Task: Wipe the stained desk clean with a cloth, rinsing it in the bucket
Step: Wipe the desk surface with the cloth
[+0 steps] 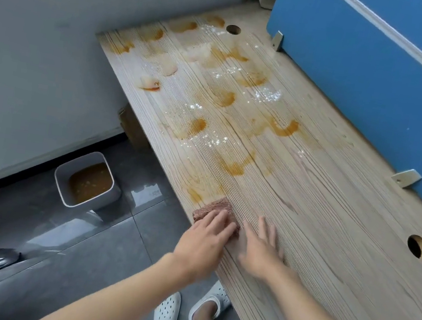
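Wood-grain desk (pixel 333 220), orange stains (pixel 233 166) beyond the fingertips, unwiped. Cloth (pixel 213 205) pinned under the left hand (pixel 206 235), fingers straight, seemingly for an even push; right hand (pixel 262 248) flat beside, fingers spread, bracing. Bucket (pixel 113 195) on floor left of fingers, handy for rinsing.

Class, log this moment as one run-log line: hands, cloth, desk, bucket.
left hand: pressing cloth | right hand: flat on desk beside cloth | stains: unwiped beyond cloth | bucket: on floor, murky brown water
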Demonstrator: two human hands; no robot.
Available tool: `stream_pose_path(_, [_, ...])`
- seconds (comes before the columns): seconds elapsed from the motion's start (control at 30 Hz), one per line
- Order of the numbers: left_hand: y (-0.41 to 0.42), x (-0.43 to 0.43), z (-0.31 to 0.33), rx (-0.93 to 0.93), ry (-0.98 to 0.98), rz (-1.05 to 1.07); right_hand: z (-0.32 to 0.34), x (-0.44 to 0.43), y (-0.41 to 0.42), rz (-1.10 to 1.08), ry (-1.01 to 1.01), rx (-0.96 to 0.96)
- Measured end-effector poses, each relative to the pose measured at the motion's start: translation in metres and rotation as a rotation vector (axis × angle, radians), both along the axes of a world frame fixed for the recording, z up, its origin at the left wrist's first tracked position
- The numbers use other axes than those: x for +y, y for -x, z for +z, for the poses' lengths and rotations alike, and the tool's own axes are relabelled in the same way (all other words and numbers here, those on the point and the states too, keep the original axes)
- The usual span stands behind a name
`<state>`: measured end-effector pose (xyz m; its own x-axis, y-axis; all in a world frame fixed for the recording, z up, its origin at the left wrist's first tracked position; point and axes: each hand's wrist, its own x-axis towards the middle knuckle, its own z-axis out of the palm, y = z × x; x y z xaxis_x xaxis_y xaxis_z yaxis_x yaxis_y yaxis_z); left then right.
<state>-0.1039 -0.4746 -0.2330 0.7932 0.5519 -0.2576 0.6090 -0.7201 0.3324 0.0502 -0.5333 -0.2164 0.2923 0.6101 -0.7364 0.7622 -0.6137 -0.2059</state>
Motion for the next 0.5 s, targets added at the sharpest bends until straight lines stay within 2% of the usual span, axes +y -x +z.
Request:
stream_pose_path(0.1, [-0.001,0.0,-0.012,0.174,-0.008,-0.025,-0.002,-0.003,-0.005,0.061,0.049,-0.011])
stream_pose_path(0.23, [-0.01,0.017,-0.005,0.177,0.003,0.132,0.001,0.001,-0.007,0.08,0.095,0.002])
stream_pose_path(0.4, [0.003,0.015,-0.004,0.219,0.0,0.048,0.001,0.001,-0.006,0.098,0.114,0.011])
stream_pose_path(0.5, [-0.007,0.043,-0.002,0.221,0.036,0.141,0.001,0.002,-0.007,0.097,0.117,0.027])
